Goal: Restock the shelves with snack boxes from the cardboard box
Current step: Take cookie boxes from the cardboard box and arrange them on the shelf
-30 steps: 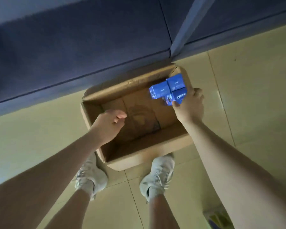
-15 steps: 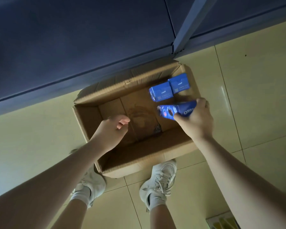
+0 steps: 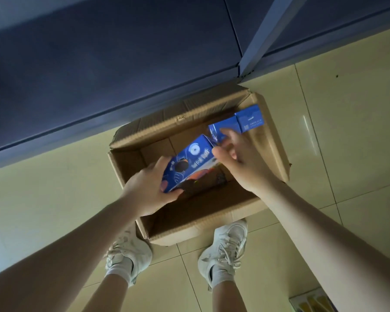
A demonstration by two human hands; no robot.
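1. Shelf unit [image 3: 113, 70]: dark blue, runs across the top of the view above the tiled floor [image 3: 347, 136].
2. Cardboard box [image 3: 203, 230]: open, on the floor against the shelf base, just ahead of two white shoes.
3. Snack box [image 3: 189, 165]: blue, tilted, held over the cardboard box interior.
4. Left hand [image 3: 144, 190]: fingers curled round the snack box's lower end.
5. Right hand [image 3: 245, 161]: blurred; fingertips at the snack box's upper corner, grip cannot be told.
6. Two more blue boxes [image 3: 250, 122]: in the far right corner.
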